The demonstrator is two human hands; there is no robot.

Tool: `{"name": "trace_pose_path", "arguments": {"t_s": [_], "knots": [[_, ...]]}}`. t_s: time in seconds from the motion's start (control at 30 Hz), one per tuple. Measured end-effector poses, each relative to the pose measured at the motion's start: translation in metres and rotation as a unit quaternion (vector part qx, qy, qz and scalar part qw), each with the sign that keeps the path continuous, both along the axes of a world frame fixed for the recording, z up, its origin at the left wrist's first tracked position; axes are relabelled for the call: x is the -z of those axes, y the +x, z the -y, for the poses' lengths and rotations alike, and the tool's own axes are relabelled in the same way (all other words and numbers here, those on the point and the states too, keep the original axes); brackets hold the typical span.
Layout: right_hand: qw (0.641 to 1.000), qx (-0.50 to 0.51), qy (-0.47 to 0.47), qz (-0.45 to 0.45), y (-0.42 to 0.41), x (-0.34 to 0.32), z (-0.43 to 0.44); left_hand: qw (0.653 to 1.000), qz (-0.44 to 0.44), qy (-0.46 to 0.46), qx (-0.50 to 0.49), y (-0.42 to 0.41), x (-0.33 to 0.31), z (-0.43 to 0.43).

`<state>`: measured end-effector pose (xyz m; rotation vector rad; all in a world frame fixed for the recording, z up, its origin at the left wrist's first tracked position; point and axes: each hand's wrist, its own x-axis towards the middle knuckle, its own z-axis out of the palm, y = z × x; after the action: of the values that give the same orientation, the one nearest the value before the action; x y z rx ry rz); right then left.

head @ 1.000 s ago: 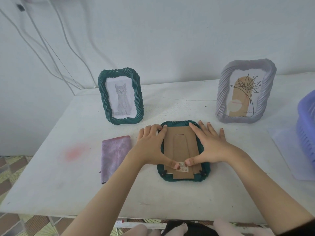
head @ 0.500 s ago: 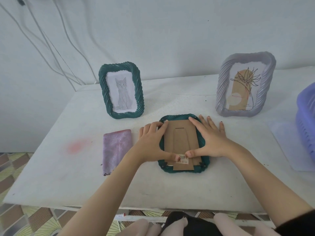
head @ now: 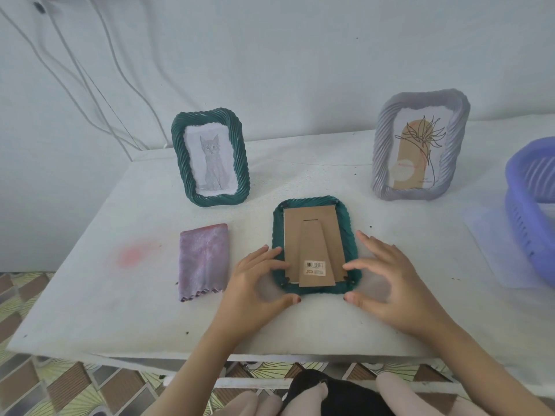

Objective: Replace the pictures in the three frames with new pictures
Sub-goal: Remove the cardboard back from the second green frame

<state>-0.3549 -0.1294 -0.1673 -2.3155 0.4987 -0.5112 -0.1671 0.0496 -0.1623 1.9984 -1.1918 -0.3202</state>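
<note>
A dark green frame (head: 351,232) lies face down in the middle of the white table, its brown cardboard back (head: 313,244) and stand up, a barcode sticker near the bottom. My left hand (head: 255,289) is at its lower left corner, fingertips touching the rim, thumb spread below. My right hand (head: 387,283) hovers at the lower right corner, fingers apart, index tip near the cardboard edge. A second green frame (head: 180,163) with a cat picture stands behind on the left. A grey frame (head: 381,151) with a plant drawing stands at the back right.
A folded purple cloth (head: 202,259) lies left of the face-down frame. A blue plastic basket (head: 531,211) sits at the right edge on a white sheet (head: 486,250). Cables hang on the wall at the back left. The table's front edge (head: 180,349) is close to me.
Both hands have slid off the cardboard back, down toward the frame's lower corners, with fingers spread. The frame stays flat in place.
</note>
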Motion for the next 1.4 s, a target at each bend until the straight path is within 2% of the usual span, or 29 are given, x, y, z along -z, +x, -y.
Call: {"name": "trace_pose_path", "arguments": {"t_s": [0.2, 0.33, 0.57, 0.97, 1.07, 1.17, 1.33, 1.4], "knots": [[1.0, 0.012, -0.004, 0.01, -0.002, 0.001, -0.002, 0.998, -0.04, -0.024, -0.035, -0.006, 0.002, -0.001], [1.0, 0.004, 0.003, -0.023, 0.001, -0.002, -0.005, 0.997, -0.067, -0.019, -0.041, -0.006, 0.0, -0.001], [0.998, -0.015, -0.03, -0.051, 0.007, -0.004, -0.005, 0.998, -0.058, 0.005, -0.025, -0.006, 0.001, 0.0], [0.997, -0.046, -0.024, -0.064, 0.006, -0.005, -0.01, 0.999, -0.038, 0.013, -0.01, -0.007, -0.001, 0.0], [0.998, -0.037, -0.009, -0.059, 0.005, -0.009, -0.01, 1.0, -0.028, 0.008, 0.002, -0.007, -0.001, -0.002], [1.0, -0.013, 0.005, -0.017, 0.005, -0.012, -0.009, 1.0, -0.03, -0.004, 0.009, -0.006, -0.002, -0.003], [0.998, 0.047, -0.035, -0.005, 0.017, -0.012, -0.003, 0.995, -0.043, -0.063, -0.066, -0.006, -0.013, 0.008], [0.996, 0.063, -0.053, -0.018, 0.024, -0.014, -0.001, 0.994, -0.043, -0.058, -0.077, -0.004, -0.018, 0.014]]}}
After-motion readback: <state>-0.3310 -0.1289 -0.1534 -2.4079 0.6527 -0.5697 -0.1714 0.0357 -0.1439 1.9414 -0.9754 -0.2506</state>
